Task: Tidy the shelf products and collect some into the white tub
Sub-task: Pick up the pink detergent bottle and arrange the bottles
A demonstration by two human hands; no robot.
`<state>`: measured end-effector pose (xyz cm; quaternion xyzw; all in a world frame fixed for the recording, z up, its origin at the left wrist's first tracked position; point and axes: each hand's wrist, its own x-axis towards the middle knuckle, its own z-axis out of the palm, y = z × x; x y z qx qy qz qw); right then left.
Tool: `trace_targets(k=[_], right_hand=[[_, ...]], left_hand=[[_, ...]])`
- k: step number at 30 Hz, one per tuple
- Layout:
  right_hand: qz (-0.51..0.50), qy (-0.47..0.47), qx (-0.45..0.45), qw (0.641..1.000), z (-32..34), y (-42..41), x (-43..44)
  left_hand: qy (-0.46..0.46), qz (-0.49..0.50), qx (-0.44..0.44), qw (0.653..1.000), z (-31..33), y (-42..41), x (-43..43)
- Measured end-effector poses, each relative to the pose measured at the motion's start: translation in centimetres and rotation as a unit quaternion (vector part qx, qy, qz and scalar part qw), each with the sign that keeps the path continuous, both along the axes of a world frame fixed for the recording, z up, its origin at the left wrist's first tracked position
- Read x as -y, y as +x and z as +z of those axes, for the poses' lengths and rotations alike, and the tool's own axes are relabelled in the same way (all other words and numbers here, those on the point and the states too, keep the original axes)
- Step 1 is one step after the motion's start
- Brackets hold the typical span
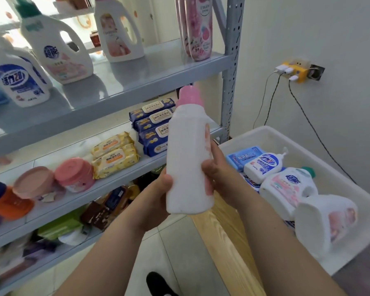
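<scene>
Left hand [157, 197] and right hand [219, 174] both gripped a smooth white plastic bottle [186, 159] with a rounded pink cap [189, 97], mid-frame, tilted a bit. Lower right, the boxy white tub [271, 133] held glossy detergent jugs [286, 189] lying sideways. Grey metal shelf [150, 82] at left, with crinkly wipe packs [115, 159] stacked.

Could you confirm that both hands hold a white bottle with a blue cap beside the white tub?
Not quite: the head view shows the cap is pink, not blue. The left hand and right hand do hold the white bottle beside the white tub.
</scene>
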<state>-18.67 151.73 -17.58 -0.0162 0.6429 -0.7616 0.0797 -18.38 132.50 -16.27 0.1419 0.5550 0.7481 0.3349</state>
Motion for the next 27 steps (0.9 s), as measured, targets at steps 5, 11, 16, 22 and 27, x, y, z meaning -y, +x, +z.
trace_targets(k=[5,11,16,22,27], right_hand=[[-0.029,0.133,-0.003,0.991,0.4,0.4,-1.6],[-0.055,0.201,-0.091,0.974,2.4,1.1,0.2],[-0.016,0.131,-0.109,0.985,3.0,0.3,4.3],[-0.074,0.138,-0.067,0.985,2.8,-2.1,7.2],[-0.139,0.128,0.026,0.982,3.4,-4.7,9.8]], left_hand=[[-0.011,0.023,0.008,1.0,-1.1,0.6,1.3],[-0.041,0.221,0.048,0.973,-1.5,-0.7,2.8],[0.045,0.278,0.155,0.947,-2.7,-0.3,3.9],[-0.003,0.31,0.086,0.947,-1.6,-2.3,8.5],[-0.036,0.241,-0.058,0.968,0.4,-3.8,11.6]])
